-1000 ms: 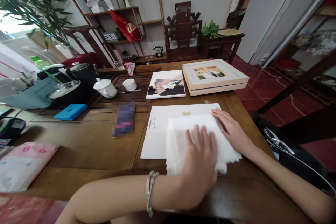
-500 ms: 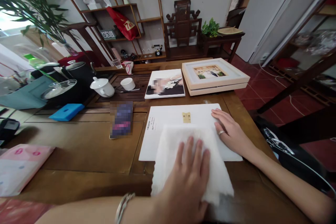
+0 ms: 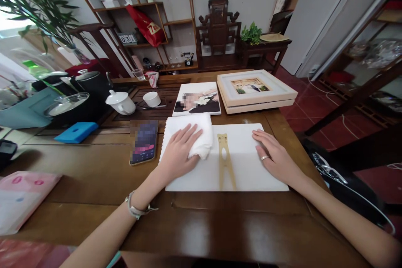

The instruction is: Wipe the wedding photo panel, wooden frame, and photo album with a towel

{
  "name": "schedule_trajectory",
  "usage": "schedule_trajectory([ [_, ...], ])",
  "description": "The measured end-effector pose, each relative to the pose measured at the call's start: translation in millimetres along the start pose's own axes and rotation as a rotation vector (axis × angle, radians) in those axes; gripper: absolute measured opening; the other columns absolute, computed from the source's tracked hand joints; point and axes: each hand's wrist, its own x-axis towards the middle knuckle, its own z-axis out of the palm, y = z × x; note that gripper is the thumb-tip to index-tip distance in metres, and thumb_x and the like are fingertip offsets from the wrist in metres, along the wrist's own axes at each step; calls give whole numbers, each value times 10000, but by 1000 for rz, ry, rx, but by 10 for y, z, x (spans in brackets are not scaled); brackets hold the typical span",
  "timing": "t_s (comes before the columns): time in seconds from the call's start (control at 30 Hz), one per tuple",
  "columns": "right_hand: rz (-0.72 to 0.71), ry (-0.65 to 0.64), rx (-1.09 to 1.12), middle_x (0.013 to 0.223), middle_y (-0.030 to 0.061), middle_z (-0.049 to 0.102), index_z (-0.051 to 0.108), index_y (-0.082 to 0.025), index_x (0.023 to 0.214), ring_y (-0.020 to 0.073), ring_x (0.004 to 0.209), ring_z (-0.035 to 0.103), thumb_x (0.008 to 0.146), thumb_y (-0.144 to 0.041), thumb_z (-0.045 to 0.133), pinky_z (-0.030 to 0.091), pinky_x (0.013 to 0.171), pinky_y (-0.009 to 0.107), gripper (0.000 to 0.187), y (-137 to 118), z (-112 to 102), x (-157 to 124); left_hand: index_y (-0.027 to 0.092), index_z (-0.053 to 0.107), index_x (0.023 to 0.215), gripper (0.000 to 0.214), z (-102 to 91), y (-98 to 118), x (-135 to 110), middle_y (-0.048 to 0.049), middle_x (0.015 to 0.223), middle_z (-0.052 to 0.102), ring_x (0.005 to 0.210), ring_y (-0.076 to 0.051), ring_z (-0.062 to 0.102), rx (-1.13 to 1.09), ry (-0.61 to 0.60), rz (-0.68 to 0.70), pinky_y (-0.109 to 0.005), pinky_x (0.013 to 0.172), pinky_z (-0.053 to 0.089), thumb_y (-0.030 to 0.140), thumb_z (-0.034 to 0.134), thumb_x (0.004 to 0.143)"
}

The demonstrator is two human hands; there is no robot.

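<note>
A white flat board [image 3: 241, 163] lies on the wooden table [image 3: 94, 176], with a gold stand piece [image 3: 225, 159] fixed down its middle. My left hand [image 3: 179, 150] presses flat, fingers stretched out, on a white cloth [image 3: 188, 130] at the board's far left corner. On the board's right edge rests my right hand [image 3: 273, 157], fingers flat and a ring on one of them.
A phone [image 3: 143, 141] lies just left of the board. Behind it are a photo print [image 3: 197, 99] and a stacked framed picture [image 3: 256, 91]. A tea tray with a white teapot [image 3: 121, 102] and cup [image 3: 151, 99], a blue pad [image 3: 77, 131] and a pink packet [image 3: 21, 194] fill the left side.
My left hand has slid the cloth from the board's near middle up to its far left corner, uncovering the gold stand piece. The right hand has stayed in place.
</note>
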Motion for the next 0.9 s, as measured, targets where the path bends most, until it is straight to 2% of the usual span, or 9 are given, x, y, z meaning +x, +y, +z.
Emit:
schedule_trajectory([
  [0.1,3,1,-8,1368,143,566,554,-181,1263,267,1370,445,956,-278,417,386,1134,539,349,4,-2,-5,157,407,1443,630,-48,-15,-70,-107,1553,357,1461,-291,246,-13,-26,19,-497,1165,243,239,497,824],
  [0.2,8,6,-11,1369,147,567,556,-181,1261,268,1362,455,957,-283,418,389,1132,540,349,6,-3,-8,177,450,1414,648,-148,106,-162,-114,1511,420,1426,-322,300,-53,-99,104,-510,1140,271,262,573,783],
  [0.3,9,-3,-12,1377,150,564,558,-176,1261,268,1362,457,959,-289,419,388,1133,539,351,7,-9,-8,211,515,1353,649,-236,243,-231,-126,1432,488,1318,-360,412,-123,-181,220,-549,1089,312,406,663,752],
  [0.4,4,-9,-20,1381,151,564,558,-169,1264,267,1363,455,961,-294,422,378,1142,535,356,9,-18,-9,216,573,1271,628,-247,286,-238,-144,1380,499,1272,-355,438,-184,-175,271,-540,1080,319,515,693,733],
  [0.47,3,-12,-26,1386,146,563,556,-171,1270,266,1365,454,962,-300,424,369,1148,536,359,15,-25,-12,224,565,1278,635,-207,246,-213,-149,1426,452,1338,-359,378,-187,-146,251,-536,1111,286,517,708,733],
  [0.57,4,-23,-31,1391,137,562,555,-176,1275,268,1365,456,962,-312,428,361,1154,537,364,27,-33,-16,219,470,1391,716,-104,118,-174,-163,1541,320,1436,-376,246,-119,-84,122,-558,1152,222,505,693,774],
  [0.7,12,-30,-26,1397,133,559,558,-179,1276,271,1367,454,960,-326,435,360,1156,533,370,44,-37,-17,118,353,1474,770,11,-62,-166,-220,1582,216,1479,-386,124,-14,-5,-65,-579,1176,154,527,591,866],
  [0.8,17,-31,-26,1390,132,565,565,-184,1267,274,1369,453,959,-334,431,359,1155,542,368,51,-33,-14,117,342,1485,716,21,-127,-172,-214,1591,198,1484,-378,104,16,-19,-51,-601,1170,145,498,531,908],
  [0.9,15,-24,-25,1389,133,568,569,-189,1263,280,1366,458,957,-335,432,359,1153,551,366,56,-27,-10,165,353,1487,634,-33,-110,-166,-156,1598,222,1490,-342,113,-9,-62,80,-597,1178,125,399,504,917],
])
